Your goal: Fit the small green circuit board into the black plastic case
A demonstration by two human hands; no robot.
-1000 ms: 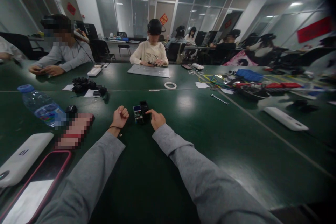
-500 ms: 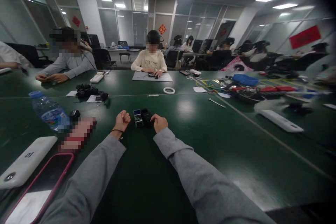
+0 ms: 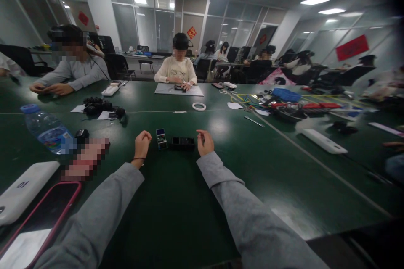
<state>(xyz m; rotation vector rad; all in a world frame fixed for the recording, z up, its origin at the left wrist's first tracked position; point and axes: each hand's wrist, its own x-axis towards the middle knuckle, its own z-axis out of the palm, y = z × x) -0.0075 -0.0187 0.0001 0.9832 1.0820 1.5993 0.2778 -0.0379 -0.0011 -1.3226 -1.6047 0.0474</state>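
Note:
Two small things lie on the green table between my hands. One is a small device [image 3: 161, 139] with a screen at its far end and exposed circuit parts. The other, a black rectangular case [image 3: 182, 143], lies crosswise just right of it. My left hand [image 3: 142, 143] is curled closed left of the device, apart from it, with nothing visible in it. To the right of the black case is my right hand [image 3: 205, 142], empty, its fingers partly stretched and apart, not gripping the case.
On my left are a water bottle [image 3: 47, 130], a pink-red phone [image 3: 41, 214] and a white power bank [image 3: 28, 191]. Ahead lie a white ring [image 3: 199, 106] and a wrench [image 3: 254, 121]. Tools and cables clutter the right. A person [image 3: 176, 69] sits opposite.
The black case has turned from slanted against the device to lying crosswise, a little apart from it. My right hand has let go of it and moved right. The view has shifted slightly.

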